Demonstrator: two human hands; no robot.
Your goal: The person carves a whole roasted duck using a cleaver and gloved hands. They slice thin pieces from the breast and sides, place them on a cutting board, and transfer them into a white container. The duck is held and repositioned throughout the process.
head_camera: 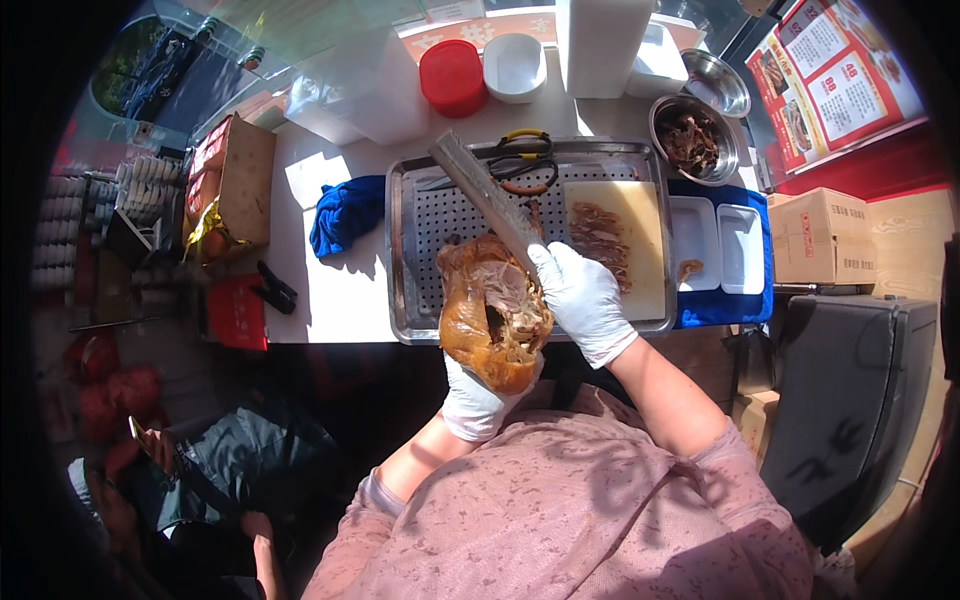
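My left hand point(480, 401), in a white glove, holds a brown cooked bird point(484, 315) from below at the near edge of the metal tray. Its skin is open on the right side, showing torn pale meat. In my right hand point(581, 300), also gloved, is a cleaver point(487, 195), its wide blade pointing up and left above the bird. Under them lies the metal tray point(395, 262) with a perforated insert. Sliced meat point(600, 240) rests on a pale cutting board point(649, 259) at the tray's right. Scissors point(517, 159) with yellow and brown handles lie at the tray's back.
A blue cloth point(346, 214) lies left of the tray. On the right are white containers point(741, 251) on another blue cloth and a steel bowl of meat pieces point(694, 139). A red container point(452, 79) stands behind. At lower left, a seated person point(225, 465) holds a phone.
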